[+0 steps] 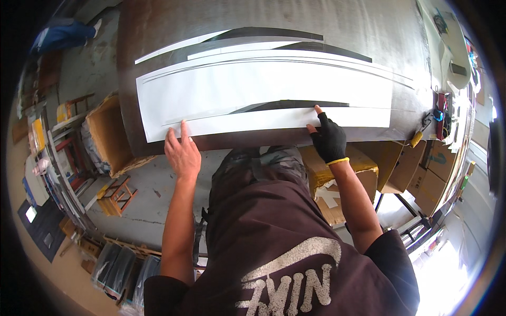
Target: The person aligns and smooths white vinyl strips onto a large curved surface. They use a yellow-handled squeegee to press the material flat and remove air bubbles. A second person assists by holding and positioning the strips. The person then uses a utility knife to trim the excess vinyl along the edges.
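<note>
A long white sheet lies across the dark tabletop in front of me. My left hand is bare, its index fingertip resting on the sheet's near left part at a thin dark line. On my right hand is a black fingerless glove with a yellow cuff. That index fingertip touches the near edge of a tapered black strip on the sheet, while the thumb rests farther left on the white. Neither hand grasps anything. Beyond the sheet lie two more tapered strips, partly white and partly black.
A yellow-headed roller and a red case sit at the table's right end. Cardboard boxes stand below right. An open carton and a wooden stool are at left. Another person's leg shows at far left.
</note>
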